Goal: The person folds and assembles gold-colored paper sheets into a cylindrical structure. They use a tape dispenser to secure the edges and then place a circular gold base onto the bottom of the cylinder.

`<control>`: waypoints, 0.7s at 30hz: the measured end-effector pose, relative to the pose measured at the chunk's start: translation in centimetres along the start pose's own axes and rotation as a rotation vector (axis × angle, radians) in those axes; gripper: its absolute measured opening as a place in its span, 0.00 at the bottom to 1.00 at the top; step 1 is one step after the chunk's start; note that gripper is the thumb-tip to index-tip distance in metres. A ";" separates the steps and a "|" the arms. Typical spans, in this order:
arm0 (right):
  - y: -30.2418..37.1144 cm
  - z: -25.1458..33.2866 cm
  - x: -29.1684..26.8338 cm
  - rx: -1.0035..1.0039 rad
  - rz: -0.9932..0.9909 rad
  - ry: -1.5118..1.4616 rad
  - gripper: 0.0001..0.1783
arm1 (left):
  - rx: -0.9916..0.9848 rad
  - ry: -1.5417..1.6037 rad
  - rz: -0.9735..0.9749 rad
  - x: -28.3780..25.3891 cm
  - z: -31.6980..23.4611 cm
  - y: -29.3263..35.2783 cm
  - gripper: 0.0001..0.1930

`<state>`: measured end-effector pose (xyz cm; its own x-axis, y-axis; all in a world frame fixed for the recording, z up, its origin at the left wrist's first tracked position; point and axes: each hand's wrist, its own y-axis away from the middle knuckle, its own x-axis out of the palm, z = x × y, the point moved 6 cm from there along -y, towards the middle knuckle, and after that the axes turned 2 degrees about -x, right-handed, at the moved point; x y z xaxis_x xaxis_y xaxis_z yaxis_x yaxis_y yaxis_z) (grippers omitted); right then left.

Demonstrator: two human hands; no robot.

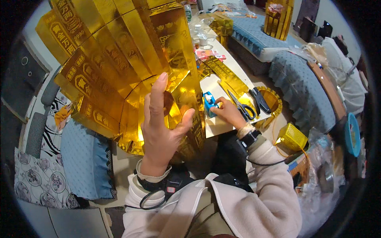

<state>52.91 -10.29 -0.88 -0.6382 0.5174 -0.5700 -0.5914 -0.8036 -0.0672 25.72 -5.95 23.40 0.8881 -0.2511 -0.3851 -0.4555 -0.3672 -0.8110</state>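
Note:
A tall structure of gold foil card boxes [115,51], joined side by side in a curve, fills the upper left. My left hand [158,127] is raised in front of its hollow inner side, index finger stretched up and thumb spread away. Nothing shows between those fingers. At the white table's near edge, my right hand [230,113] has thumb and fingertips closed at the side of a small blue tape dispenser [208,104]. Right beside that hand lie scissors [242,106] with dark handles and a black stapler [259,100]. Flat gold strips [228,73] stretch across the table behind them.
A round gold piece [272,99] with a pleated rim stands right of the table [212,129]. Beyond are a blue-covered sofa [254,33], another gold column [278,20], a yellow basket [292,137] and a blue basin [352,135]. Clear plastic [321,170] lies at the lower right.

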 end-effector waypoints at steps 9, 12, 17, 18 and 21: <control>-2.3 -1.4 0.5 0.388 0.350 -0.479 0.16 | 0.013 -0.009 -0.022 -0.1 -0.5 -0.2 0.48; -1.3 -0.4 -0.2 0.451 0.382 -0.528 0.12 | -0.006 0.007 -0.019 0.0 -0.3 -0.2 0.48; 1.6 0.3 -0.3 0.411 0.266 -0.842 0.09 | 0.004 0.024 -0.023 0.1 -0.2 -0.2 0.48; 2.0 -0.2 -0.2 0.410 0.187 -0.841 0.10 | 0.013 0.027 -0.024 0.1 -0.3 -0.2 0.48; 2.6 -1.7 0.9 0.376 0.108 -0.878 0.11 | -0.006 0.031 -0.013 0.2 -0.4 -0.1 0.48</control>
<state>51.65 -12.44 -2.91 -0.7495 0.6048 0.2691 -0.5300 -0.7918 0.3035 25.91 -6.29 23.62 0.8918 -0.2734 -0.3606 -0.4441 -0.3758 -0.8134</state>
